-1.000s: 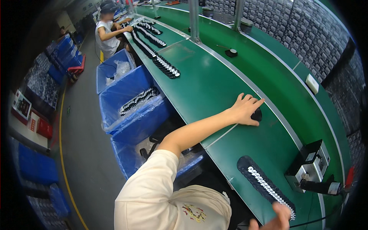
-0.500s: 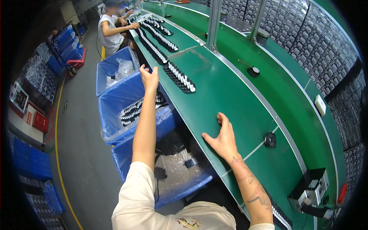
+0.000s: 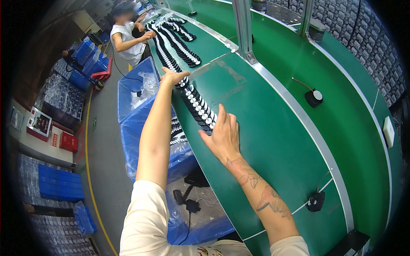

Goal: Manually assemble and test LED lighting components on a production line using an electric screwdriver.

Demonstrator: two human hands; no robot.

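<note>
A long row of black round parts with white discs (image 3: 197, 103), packed one against another, lies along the near side of the green table. My left hand (image 3: 174, 77) reaches over this row farther up, palm low, its fingers stretched out and apart. At the row's near end is my right hand (image 3: 225, 133), thumb on one side and fingers on the other, spread and touching or nearly touching the last parts. Neither hand visibly grips anything. More rows of the same parts (image 3: 181, 47) lie farther up the table.
Blue bins with plastic liners (image 3: 145, 145) stand along the table's left side. A co-worker in a white top (image 3: 128, 40) handles rows at the far end. Beyond a metal rail, a single black part with a red wire (image 3: 314, 98) sits on the green belt. Another black piece (image 3: 316, 201) lies at right.
My view has shifted forward along the table. My right hand has moved up from the bare tabletop to the row's near end; my left hand has come over the row from beside it.
</note>
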